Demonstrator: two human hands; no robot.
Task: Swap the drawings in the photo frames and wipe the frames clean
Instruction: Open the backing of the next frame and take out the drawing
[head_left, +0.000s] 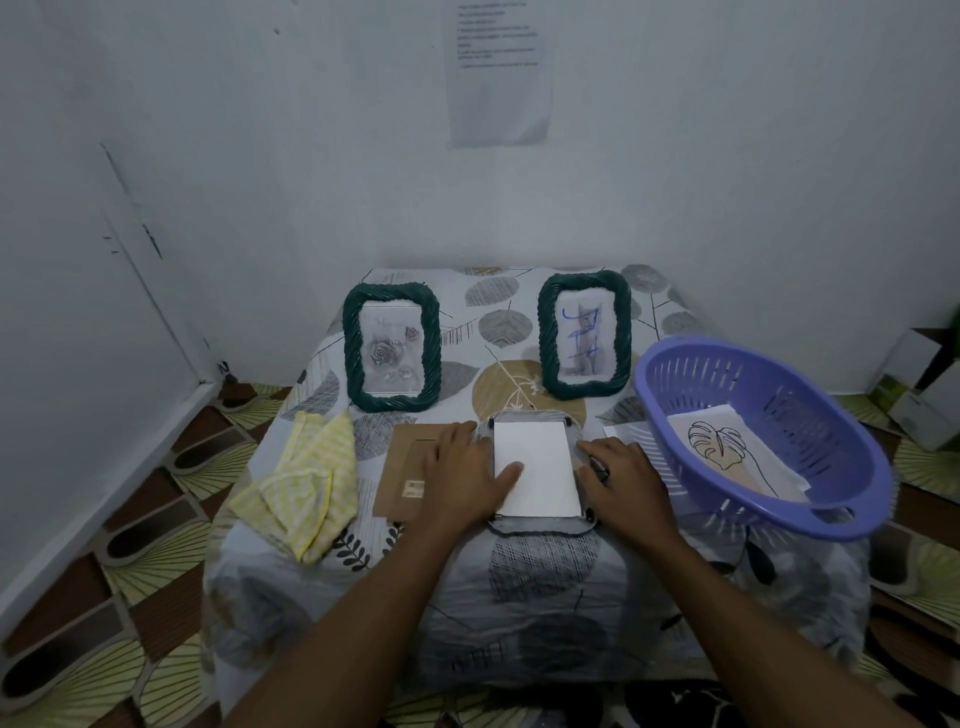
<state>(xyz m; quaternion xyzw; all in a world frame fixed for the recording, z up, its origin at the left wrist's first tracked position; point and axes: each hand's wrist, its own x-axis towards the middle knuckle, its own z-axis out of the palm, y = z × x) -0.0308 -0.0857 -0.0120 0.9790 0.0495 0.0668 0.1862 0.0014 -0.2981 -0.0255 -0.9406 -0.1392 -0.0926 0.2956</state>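
A third frame (540, 526) lies face down at the table's middle, with a white sheet (537, 467) resting in its back opening. My left hand (462, 470) lies flat along the frame's left side, thumb pressing on the sheet. My right hand (621, 480) rests at the frame's right edge, fingers bent down over the rim. A brown backing board (400, 467) lies left of the frame, partly under my left hand. Two green rope-pattern frames stand behind: the left frame (392, 347) shows roses, the right frame (584, 335) a blue line drawing. A yellow striped cloth (306, 483) sits at the left.
A purple slotted basket (810, 499) tilts at the table's right edge, holding a leaf line drawing (727, 447) and other papers. A loose paper (626, 432) lies beside it. The leaf-print tablecloth (519, 587) covers a small table in a wall corner. Boxes (919, 384) stand far right.
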